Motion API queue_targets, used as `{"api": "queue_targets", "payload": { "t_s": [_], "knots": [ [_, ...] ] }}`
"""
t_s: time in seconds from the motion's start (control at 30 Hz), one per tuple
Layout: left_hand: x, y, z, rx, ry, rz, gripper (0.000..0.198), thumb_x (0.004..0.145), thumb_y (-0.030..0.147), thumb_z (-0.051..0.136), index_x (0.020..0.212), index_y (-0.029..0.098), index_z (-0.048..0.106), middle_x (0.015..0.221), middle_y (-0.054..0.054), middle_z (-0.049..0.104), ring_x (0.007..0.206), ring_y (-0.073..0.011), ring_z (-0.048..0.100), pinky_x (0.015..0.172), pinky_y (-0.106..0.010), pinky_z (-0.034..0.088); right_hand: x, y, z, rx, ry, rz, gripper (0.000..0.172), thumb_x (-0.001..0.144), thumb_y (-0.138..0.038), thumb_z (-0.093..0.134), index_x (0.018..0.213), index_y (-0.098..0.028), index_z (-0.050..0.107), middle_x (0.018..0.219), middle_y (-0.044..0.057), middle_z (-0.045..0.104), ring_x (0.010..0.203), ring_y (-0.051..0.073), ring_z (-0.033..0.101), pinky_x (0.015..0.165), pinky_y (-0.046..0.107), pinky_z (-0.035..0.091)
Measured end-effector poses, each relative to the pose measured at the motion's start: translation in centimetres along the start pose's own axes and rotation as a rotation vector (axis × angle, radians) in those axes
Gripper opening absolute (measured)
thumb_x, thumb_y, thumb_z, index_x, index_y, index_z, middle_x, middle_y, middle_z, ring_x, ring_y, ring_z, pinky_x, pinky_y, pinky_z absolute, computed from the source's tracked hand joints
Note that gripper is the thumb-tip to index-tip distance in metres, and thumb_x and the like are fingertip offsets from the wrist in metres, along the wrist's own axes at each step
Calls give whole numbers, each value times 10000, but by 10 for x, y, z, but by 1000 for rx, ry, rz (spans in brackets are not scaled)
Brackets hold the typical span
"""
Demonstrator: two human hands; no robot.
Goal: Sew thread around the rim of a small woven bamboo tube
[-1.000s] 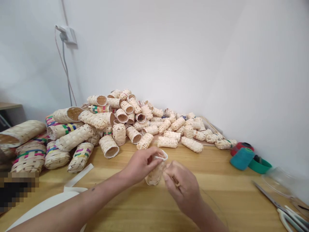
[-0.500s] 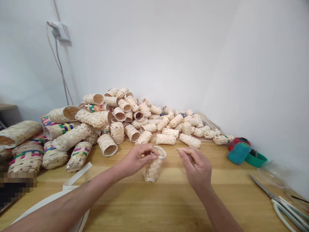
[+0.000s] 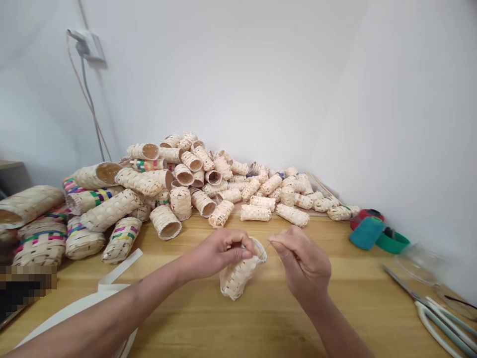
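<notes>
Two hands, left hand (image 3: pixel 218 251) gripping small woven basket (image 3: pixel 238 276), right hand (image 3: pixel 303 263) beside

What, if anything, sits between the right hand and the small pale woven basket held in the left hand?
Nothing visible. The right hand pinches something thin, maybe a needle, right at the rim of the small pale woven basket, which the left hand grips.

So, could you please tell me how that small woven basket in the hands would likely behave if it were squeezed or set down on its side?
The small woven basket looks light: the left hand holds it up by the rim alone. Thin open strips suggest it gives under a squeeze. Being tube-shaped, like those in the pile lying sideways, it would probably roll.
</notes>
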State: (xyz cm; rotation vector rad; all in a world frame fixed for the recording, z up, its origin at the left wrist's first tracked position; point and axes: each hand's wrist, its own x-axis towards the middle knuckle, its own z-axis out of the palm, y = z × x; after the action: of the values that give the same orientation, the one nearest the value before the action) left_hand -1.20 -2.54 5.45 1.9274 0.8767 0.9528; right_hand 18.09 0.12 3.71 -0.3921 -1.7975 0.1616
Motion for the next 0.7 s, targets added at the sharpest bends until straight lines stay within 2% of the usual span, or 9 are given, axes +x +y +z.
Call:
{"api": "queue_targets", "payload": {
  "t_s": [0.1, 0.2, 0.33, 0.4, 0.53, 0.7],
  "knots": [
    [0, 3, 3, 8, -37, 8, 190, 860, 288, 548, 813, 118, 618, 761, -24, 590, 701, -118, 515, 655, -212, 387, 2, 6, 2, -135, -5, 82, 94, 883, -175, 551, 850, -200, 635, 636, -20, 506, 575, 119, 465, 541, 246, 363],
    [-2, 1, 3, 21, -48, 25, 203, 863, 309, 544, 803, 128, 614, 749, -14, 578, 684, -112, 501, 641, -206, 380, 1, 17, 6, -202, -108, 208, 185, 900, -237, 525, 751, -174, 615, 614, -13, 502, 580, 125, 478, 562, 253, 364],
    [-5, -1, 1, 87, 3, -25, 235, 857, 329, 554, 1015, 164, 608, 790, -9, 588, 638, -101, 466, 580, -194, 362, -3, 25, 11, -206, -202, 276, 249, 911, -264, 495, 707, -163, 597, 629, 0, 525, 607, 134, 494, 581, 261, 357],
    [-5, 0, 0, 136, -24, -25, 271, 864, 314, 546, 1092, 181, 605, 828, -19, 609, 669, -111, 492, 600, -199, 377, -5, 25, 13, -200, -219, 287, 255, 912, -267, 491, 705, -162, 596, 635, 2, 531, 613, 135, 494, 586, 262, 352],
    [-3, 2, -2, 172, -86, 83, 205, 875, 265, 540, 1001, 180, 677, 875, -38, 636, 770, -128, 552, 702, -210, 409, -7, 25, 16, -174, -217, 312, 240, 909, -269, 491, 726, -165, 607, 652, 2, 557, 629, 135, 508, 600, 257, 357],
    [-2, 4, -3, 188, -79, 86, 168, 864, 235, 558, 937, 161, 690, 820, -29, 617, 713, -107, 547, 661, -191, 408, -5, 31, 14, -183, -240, 388, 254, 894, -308, 495, 725, -165, 619, 641, 2, 550, 608, 139, 499, 575, 252, 363]
  ]
}}
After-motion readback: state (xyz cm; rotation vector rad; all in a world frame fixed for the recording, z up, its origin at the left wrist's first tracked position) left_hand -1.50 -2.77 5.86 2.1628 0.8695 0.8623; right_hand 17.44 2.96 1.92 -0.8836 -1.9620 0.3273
